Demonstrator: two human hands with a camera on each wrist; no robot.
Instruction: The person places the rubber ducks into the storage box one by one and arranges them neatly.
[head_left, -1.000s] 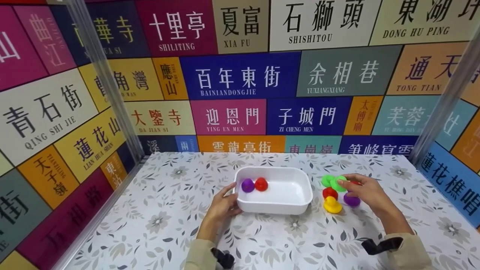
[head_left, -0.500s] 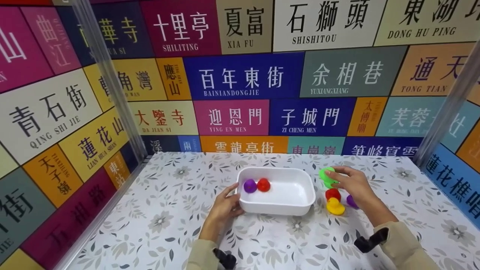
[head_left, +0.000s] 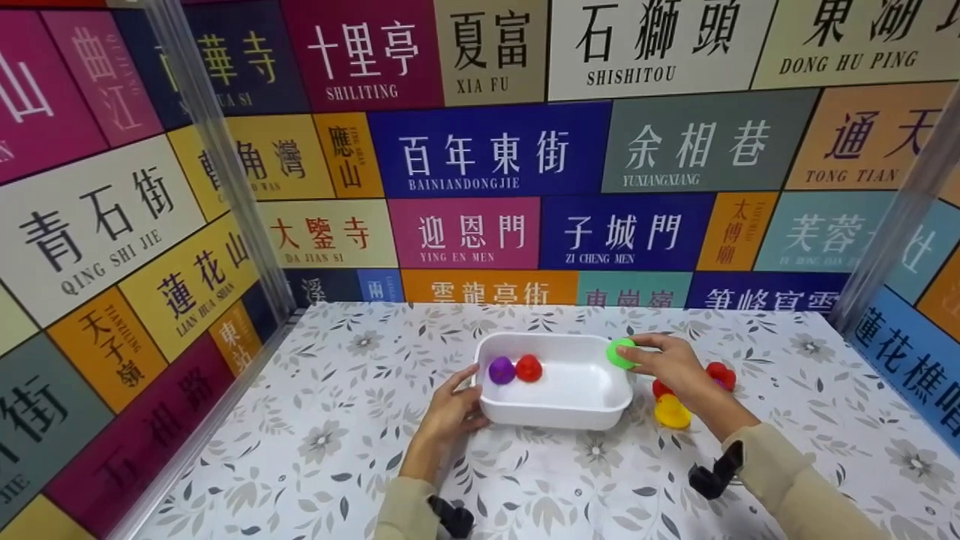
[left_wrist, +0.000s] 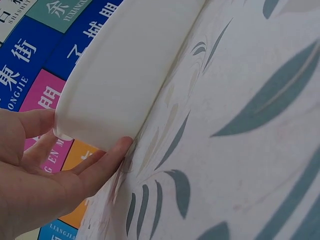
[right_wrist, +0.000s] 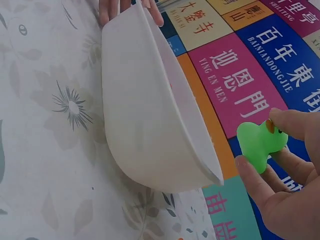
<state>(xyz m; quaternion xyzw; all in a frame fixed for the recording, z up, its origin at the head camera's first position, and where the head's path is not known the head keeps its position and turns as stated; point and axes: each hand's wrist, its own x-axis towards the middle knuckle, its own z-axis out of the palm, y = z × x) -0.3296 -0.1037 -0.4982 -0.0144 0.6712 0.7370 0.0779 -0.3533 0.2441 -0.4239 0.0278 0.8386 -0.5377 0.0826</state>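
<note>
A white plastic tub (head_left: 555,417) stands on the table with a purple toy (head_left: 502,370) and a red toy (head_left: 529,368) inside, near its left end. My left hand (head_left: 448,411) holds that end; in the left wrist view, the thumb is at the rim and a fingertip (left_wrist: 123,145) presses low on the wall. Pinched in my right hand (head_left: 667,364) is a green rubber duck (right_wrist: 257,142), its orange beak beside the thumb. The head view has the duck overlapping the tub's right rim; the right wrist view shows it just beyond the rim.
Right of the tub sit a yellow rubber duck (head_left: 673,412) and red toys (head_left: 721,374), partly hidden behind my right hand and forearm. The floral tablecloth (head_left: 322,450) runs back to a wall of coloured signs (head_left: 465,232). Clear posts rise at both back corners.
My right hand has picked up the green duck beside the tub and carried it left to the tub's right rim. The left hand stays at the left end.
</note>
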